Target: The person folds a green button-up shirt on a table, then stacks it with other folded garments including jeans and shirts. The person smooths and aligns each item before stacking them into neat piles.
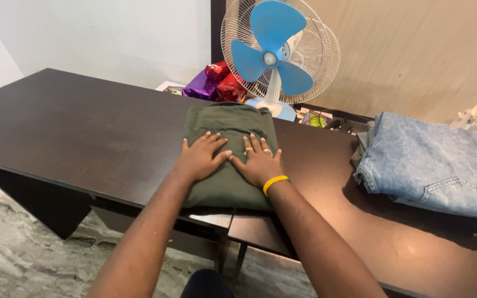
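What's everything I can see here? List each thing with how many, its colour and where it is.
Folded garment: one, olive green, table centre, under both hands.
Jeans: one pile, light blue, table right.
Fan: one, blue blades, white grille, behind the garment.
Shiny wrapped parcels: a few, purple and red, left of the fan.
Table: one, dark brown.
Wristband: one, yellow, right wrist.
Left hand: flat on the garment.
Right hand: flat on the garment, rings on fingers.

left hand [199,157], right hand [259,161], flat on folded green garment [228,124]
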